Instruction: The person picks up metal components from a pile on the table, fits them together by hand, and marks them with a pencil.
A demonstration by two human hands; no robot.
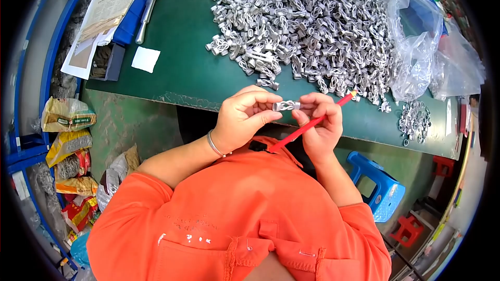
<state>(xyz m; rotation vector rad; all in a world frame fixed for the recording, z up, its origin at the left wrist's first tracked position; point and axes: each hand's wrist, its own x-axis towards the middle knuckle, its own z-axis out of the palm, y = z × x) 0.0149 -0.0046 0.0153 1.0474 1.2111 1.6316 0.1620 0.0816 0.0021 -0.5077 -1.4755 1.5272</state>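
Note:
A small silvery metal piece (286, 106) with an openwork middle is held level between both hands, just above the near edge of the green table. The thumb and fingers of my left hand (245, 114) pinch its left end. My right hand (321, 125) holds its right end with the fingertips and also has a red pen-like tool (307, 126) with a yellowish tip, slanting up to the right through the fingers. Beyond the hands lies a large heap of similar metal pieces (307, 26).
On the green table (177, 73) are a white paper square (146, 59), plastic bags (414, 52) and a small pile of metal parts (414, 120). Newspapers (112, 5) lie at left. A blue stool (383, 190) stands below right, and packed sacks (67, 115) line the left shelf.

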